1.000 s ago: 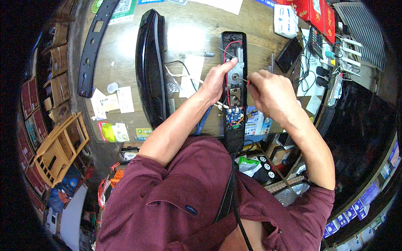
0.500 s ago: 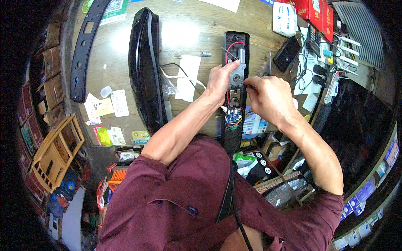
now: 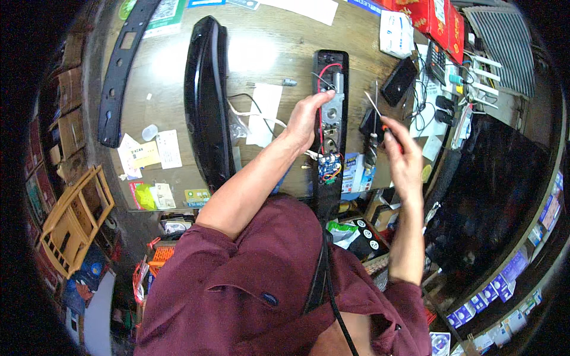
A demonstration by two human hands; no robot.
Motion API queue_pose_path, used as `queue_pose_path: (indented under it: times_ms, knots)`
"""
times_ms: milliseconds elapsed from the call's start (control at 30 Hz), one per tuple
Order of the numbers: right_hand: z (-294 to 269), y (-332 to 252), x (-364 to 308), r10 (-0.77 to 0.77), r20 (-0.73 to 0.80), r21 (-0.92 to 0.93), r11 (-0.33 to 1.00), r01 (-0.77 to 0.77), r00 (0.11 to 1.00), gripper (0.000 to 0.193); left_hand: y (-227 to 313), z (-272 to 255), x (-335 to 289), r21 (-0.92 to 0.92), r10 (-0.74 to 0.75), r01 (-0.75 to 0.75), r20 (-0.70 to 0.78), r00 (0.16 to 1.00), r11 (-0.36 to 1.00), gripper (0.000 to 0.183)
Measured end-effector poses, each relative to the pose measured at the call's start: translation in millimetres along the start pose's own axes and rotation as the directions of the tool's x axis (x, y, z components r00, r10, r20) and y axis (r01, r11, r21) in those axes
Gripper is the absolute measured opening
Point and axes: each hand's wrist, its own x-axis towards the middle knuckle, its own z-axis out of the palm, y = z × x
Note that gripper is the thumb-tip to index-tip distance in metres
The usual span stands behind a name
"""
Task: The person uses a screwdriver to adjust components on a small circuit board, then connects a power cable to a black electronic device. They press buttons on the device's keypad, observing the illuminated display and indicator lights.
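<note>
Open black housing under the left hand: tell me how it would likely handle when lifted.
The black housing would probably stay stiff, judging by its straight, long shell. It may be heavy for its slim shape, since a metal mechanism sits inside. The exposed blue circuit board looks fragile and could suffer if pressed.

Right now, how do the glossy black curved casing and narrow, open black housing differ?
The glossy black curved casing tapers at its far end; the narrow, open black housing ends bluntly. The casing looks shiny; the housing exposes a blue circuit board. The casing lies unheld, while the left hand touches the housing. Both are long and black.
</note>
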Motion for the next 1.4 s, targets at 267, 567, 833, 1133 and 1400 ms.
queue_pose_path:
  times_ms: [267, 567, 833, 1133, 1400]
  knots:
    - [82.4, 77.1, -26.7, -0.286, -0.22, -0.359, 0.912, 0.196, 0.933, 0.045, 0.8, 4.5, -1.8, 0.039, -0.029, 0.026, 0.078, 0.997, 0.999, 0.023]
    - [120.1, 47.6, -82.0, 0.031, -0.088, -0.083, 0.996, -0.039, 0.996, 0.112, 3.1, 30.6, -14.4, 0.1, 0.002, -0.009, 0.066, 0.998, 0.995, 0.025]
    - [88.1, 47.2, -67.1, 0.055, 0.225, 0.625, 0.758, -0.187, 0.973, 0.105, 62.9, 21.5, -44.5, 0.553, 0.038, -0.107, 0.136, 0.99, 0.826, 0.045]
    - [95.4, 25.0, -56.2, -0.012, 0.376, 0.731, 0.618, -0.289, 0.926, 0.079, 87.7, -11.1, -50.7, 0.889, 0.278, -0.399, 0.334, 0.901, 0.226, 0.026]
    - [92.0, 8.5, -51.7, -0.012, 0.468, 0.672, 0.654, -0.348, 0.884, 0.068, 93.4, -15.3, -49.4, 0.848, 0.362, -0.525, 0.512, 0.779, -0.069, 0.024]
